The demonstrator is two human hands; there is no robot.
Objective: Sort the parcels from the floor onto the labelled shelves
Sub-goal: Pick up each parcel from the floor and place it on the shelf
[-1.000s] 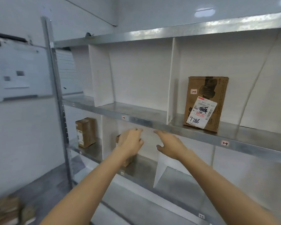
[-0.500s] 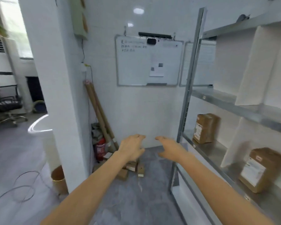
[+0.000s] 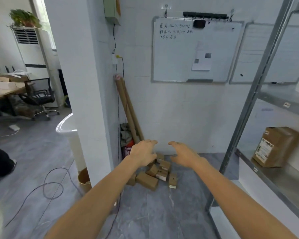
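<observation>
On the grey floor (image 3: 154,213) by the white wall, the parcels (image 3: 160,171) lie heaped beneath the empty, spread left hand (image 3: 142,155) and right hand (image 3: 184,156), so pulling one out carelessly could tumble the rest.

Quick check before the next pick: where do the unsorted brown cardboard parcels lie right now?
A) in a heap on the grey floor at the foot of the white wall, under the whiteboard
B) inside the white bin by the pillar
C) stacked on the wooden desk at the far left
A: the brown cardboard parcels lie heaped on the grey floor below the whiteboard, with both empty hands, left hand and right hand, stretched toward them.
</observation>
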